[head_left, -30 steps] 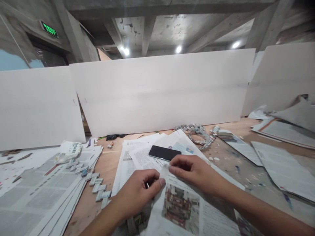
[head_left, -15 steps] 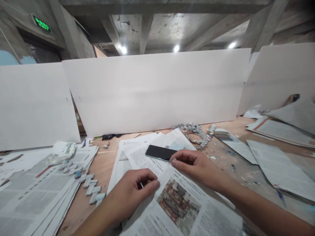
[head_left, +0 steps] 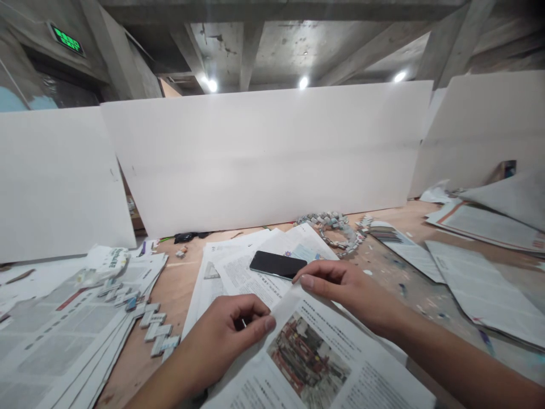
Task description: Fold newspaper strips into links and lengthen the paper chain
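A printed newspaper sheet (head_left: 370,363) with a colour photo lies between my hands. My left hand (head_left: 232,335) is closed in a pinch on the sheet's left edge, thumb on top. My right hand (head_left: 336,284) pinches the sheet's far corner between thumb and fingers. The sheet's edge runs taut from one pinch to the other. Just beyond the right fingertips, a black smartphone (head_left: 276,264) rests screen up on other printed sheets (head_left: 238,270). The undersides of both grips are hidden.
A folded-paper chain (head_left: 157,329) lies left, by stacked newspapers (head_left: 55,341) and a crumpled plastic packet (head_left: 104,264). A coiled paper chain (head_left: 340,233) sits behind the phone. More paper sheets (head_left: 481,284) lie right. White boards (head_left: 264,159) stand along the back.
The view has shifted slightly. The sheet's edge between my hands now looks raised and straighter, and its near right corner has moved a little right and nearer. Both pinches stay in place.
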A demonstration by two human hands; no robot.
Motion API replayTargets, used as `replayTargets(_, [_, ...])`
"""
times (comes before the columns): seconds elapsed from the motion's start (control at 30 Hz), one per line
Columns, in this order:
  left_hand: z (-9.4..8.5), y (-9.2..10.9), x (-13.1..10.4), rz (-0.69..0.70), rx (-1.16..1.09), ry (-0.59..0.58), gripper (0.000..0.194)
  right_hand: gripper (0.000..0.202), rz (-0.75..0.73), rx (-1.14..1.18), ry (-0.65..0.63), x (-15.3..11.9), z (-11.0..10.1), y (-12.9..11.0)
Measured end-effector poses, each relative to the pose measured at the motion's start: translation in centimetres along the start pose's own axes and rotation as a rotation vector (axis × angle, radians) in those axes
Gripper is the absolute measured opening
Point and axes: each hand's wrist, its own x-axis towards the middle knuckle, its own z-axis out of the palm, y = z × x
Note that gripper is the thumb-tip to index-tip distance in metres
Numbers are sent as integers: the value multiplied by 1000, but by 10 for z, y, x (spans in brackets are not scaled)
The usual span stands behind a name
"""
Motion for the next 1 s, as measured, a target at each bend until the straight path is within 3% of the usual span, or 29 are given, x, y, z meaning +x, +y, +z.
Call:
replayTargets(0.7, [0, -3, -2, -2, 3, -14, 28, 30, 11, 20, -1, 0, 0, -3])
replayTargets(1.0, [-3, 5, -4, 21, 4, -35, 26, 30, 7, 31, 29, -1, 0, -5])
